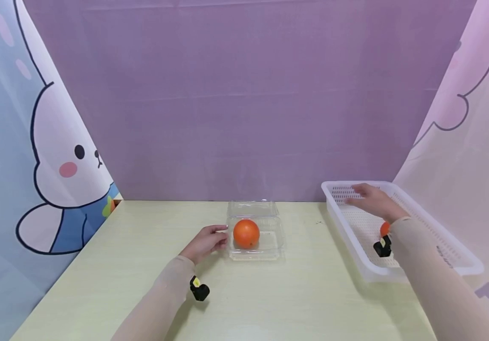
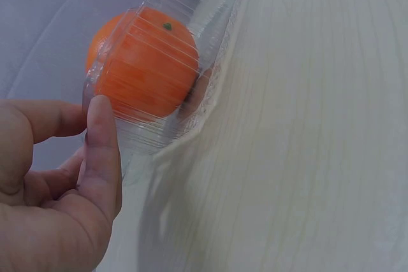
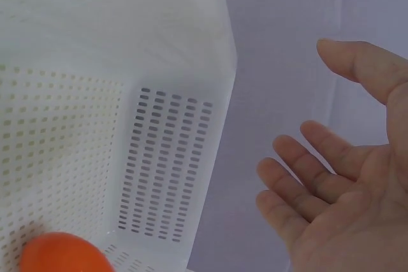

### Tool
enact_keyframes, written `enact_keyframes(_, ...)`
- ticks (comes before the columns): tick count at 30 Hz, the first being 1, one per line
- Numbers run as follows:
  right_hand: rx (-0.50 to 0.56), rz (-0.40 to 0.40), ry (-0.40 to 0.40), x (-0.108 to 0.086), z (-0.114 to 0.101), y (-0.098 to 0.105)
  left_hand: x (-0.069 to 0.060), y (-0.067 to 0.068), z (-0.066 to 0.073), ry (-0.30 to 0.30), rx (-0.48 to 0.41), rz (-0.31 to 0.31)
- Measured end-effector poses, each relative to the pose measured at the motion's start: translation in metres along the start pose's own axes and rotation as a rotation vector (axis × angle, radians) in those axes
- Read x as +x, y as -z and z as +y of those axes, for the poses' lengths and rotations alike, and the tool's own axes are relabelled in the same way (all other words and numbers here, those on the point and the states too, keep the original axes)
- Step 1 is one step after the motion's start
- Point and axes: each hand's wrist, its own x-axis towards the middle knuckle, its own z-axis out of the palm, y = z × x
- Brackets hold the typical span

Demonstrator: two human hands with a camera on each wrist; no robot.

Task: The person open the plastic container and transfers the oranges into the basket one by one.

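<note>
An orange (image 1: 246,233) sits in the left part of a clear plastic clamshell box (image 1: 271,253), whose lid stands raised at the back. My left hand (image 1: 205,244) pinches the box's left rim between thumb and fingers; the left wrist view shows that hand (image 2: 64,176) on the clear wall beside the orange (image 2: 150,65). Over the white basket (image 1: 351,237), my right hand (image 1: 374,201) is held with fingers spread and nothing in them. A second orange (image 1: 384,229) lies in the basket, partly hidden by my right wrist; the right wrist view shows it too (image 3: 64,254).
The basket stands at the right of the pale wooden table (image 1: 244,303), its long side slanting toward the front right. A purple cloth (image 1: 244,104) hangs behind the table, with printed cloths at left and right.
</note>
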Motion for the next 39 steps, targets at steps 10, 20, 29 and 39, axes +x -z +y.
enact_keyframes(10, 0.01, 0.034, 0.069, -0.004, -0.019, -0.006, 0.0, 0.0, 0.0, 0.003, 0.003, 0.007)
enact_keyframes(20, 0.031, 0.04, 0.117, -0.007, -0.03, -0.013, 0.0, 0.001, 0.001, 0.01, 0.005, -0.003)
enact_keyframes(29, 0.053, 0.036, 0.139, -0.005, -0.042, -0.022, -0.002, 0.001, 0.002, -0.003, -0.003, -0.002)
enact_keyframes(39, 0.066, 0.045, 0.184, 0.0, -0.053, -0.039, -0.001, 0.0, 0.002, 0.005, 0.009, -0.005)
